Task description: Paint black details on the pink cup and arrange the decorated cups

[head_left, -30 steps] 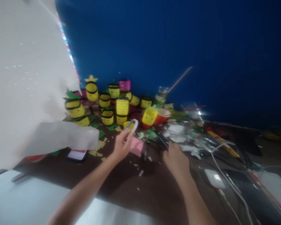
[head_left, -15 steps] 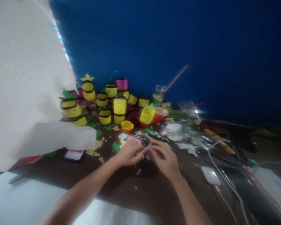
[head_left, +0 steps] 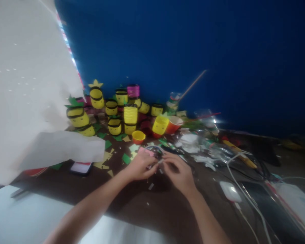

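My left hand [head_left: 142, 165] and my right hand [head_left: 179, 171] meet over the middle of the dark table. The fingertips of both are pinched on a thin pale strip [head_left: 160, 162], which is blurred and partly covered by the fingers. A pale curved edge [head_left: 154, 147] arches just beyond them, and I cannot make out whether it belongs to the same strip. Beside my left fingers lies a pink piece [head_left: 145, 151]. Something dark beneath the fingers is too blurred to name.
Yellow cups with black bands and faces [head_left: 114, 126] crowd the back left. Green scraps [head_left: 126, 158] litter the table [head_left: 132, 206]. A phone [head_left: 80, 168] and white sheet [head_left: 66, 147] lie left. At right are plastic bottles [head_left: 218, 152], a white charger case [head_left: 230, 191] and cables [head_left: 251, 203].
The pale loop between my hands has shrunk to a short strip at the fingertips. My right fingers have shifted slightly toward my left ones.
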`<state>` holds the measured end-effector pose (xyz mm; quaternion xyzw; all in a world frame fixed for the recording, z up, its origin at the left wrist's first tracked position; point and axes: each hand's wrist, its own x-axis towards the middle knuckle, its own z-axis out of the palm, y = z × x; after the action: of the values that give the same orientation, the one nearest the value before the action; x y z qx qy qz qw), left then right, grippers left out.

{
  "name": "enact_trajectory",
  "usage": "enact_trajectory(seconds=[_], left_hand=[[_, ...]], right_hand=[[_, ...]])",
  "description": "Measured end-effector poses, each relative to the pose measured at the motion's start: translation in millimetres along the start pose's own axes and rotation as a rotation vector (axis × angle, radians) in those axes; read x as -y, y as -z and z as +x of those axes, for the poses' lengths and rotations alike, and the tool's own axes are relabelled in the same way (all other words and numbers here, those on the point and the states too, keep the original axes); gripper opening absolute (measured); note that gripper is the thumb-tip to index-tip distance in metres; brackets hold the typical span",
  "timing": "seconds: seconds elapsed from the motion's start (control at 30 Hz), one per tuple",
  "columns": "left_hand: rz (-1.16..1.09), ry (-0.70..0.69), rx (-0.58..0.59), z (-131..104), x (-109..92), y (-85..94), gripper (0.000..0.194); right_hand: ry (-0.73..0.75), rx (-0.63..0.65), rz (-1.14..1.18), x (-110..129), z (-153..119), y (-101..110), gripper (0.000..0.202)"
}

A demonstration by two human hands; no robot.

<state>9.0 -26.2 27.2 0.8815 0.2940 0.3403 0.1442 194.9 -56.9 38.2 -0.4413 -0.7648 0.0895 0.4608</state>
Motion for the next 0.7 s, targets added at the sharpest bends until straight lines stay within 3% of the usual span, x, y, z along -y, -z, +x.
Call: enact_trajectory(seconds=[0.37, 0.57, 0.7], left_hand=[[-0.231, 0.145, -0.044, 1, -4, -4.1, 0.029], [-0.049, -0.163, 0.039, 3, -3, -25.8, 0.026], [0.014, -0.229, 0.136, 0, -1, -36.0, 0.036]], right_hand=[[-0.119, -0.113, 0.145, 5, 1, -1, 0.006], [-0.219, -0.326, 0.262, 2, 3, 1, 0.004], [-0.272, -0.33, 0.233, -4, 1, -1, 0.005]])
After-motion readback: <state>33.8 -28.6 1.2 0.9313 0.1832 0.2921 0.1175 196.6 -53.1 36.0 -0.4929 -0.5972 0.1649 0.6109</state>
